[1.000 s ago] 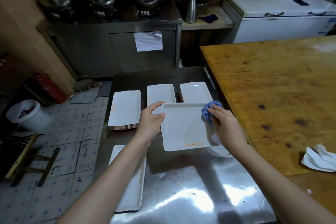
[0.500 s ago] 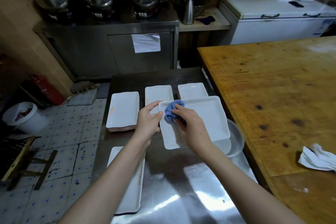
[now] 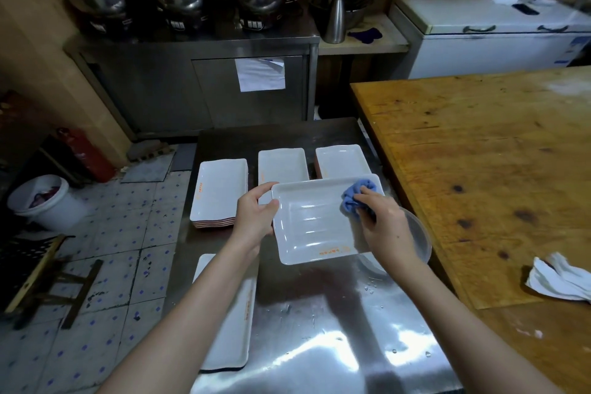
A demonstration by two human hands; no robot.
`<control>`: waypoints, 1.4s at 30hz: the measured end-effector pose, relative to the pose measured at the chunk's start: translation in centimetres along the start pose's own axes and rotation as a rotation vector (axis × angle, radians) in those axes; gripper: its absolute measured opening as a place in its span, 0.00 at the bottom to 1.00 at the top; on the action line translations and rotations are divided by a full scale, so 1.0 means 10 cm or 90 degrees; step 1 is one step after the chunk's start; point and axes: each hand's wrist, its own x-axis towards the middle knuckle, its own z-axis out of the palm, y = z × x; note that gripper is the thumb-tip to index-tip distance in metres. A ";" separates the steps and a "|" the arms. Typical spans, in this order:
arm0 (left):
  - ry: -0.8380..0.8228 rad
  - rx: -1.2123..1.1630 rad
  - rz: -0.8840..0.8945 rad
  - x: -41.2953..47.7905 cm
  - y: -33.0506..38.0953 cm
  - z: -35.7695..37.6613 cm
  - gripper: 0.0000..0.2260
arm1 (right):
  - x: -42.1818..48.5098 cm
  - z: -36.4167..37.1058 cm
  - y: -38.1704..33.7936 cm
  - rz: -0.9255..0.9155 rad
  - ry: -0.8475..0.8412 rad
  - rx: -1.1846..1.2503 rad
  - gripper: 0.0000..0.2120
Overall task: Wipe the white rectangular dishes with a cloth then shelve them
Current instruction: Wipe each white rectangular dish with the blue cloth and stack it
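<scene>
A white rectangular dish (image 3: 311,224) with orange marks on its near rim is held above the steel table (image 3: 319,329). My left hand (image 3: 256,214) grips its left edge, thumb on the rim. My right hand (image 3: 383,224) presses a crumpled blue cloth (image 3: 356,197) into the dish's far right corner. Behind it lie a stack of white dishes (image 3: 219,192) at the left and two more dishes (image 3: 281,165) (image 3: 340,160). A long white dish (image 3: 230,329) lies under my left forearm.
A clear plastic bowl (image 3: 420,240) sits under my right wrist at the steel table's right edge. A wooden table (image 3: 479,169) with a white rag (image 3: 556,281) stands to the right. Steel cabinet (image 3: 208,83) with pots behind; white bucket (image 3: 44,201) on the tiled floor at the left.
My right hand has swept the blue cloth from the dish's far left corner across to its far right corner. The dish has turned, its marked rim now facing me. My left hand keeps its grip.
</scene>
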 end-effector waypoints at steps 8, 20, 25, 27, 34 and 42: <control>0.012 0.008 -0.002 -0.01 -0.02 0.10 0.13 | -0.20 0.40 -0.57 -0.095 -0.119 0.106 0.08; 0.024 -0.016 -0.004 -0.04 -0.05 -0.05 0.13 | -0.21 0.08 -0.32 -0.043 -0.131 0.059 0.09; 0.041 -0.024 -0.002 -0.04 -0.06 -0.13 0.13 | -0.15 -0.13 -0.12 0.080 -0.061 0.039 0.07; 0.043 -0.026 -0.007 -0.04 -0.07 -0.12 0.13 | -0.17 -0.13 -0.23 0.078 -0.056 0.068 0.04; 0.060 -0.033 -0.020 0.00 -0.09 -0.03 0.14 | -0.37 0.22 -0.56 -0.010 -0.148 0.091 0.09; 0.071 -0.050 -0.043 0.03 -0.18 -0.04 0.13 | -0.47 0.41 -0.58 -0.105 -0.238 0.084 0.12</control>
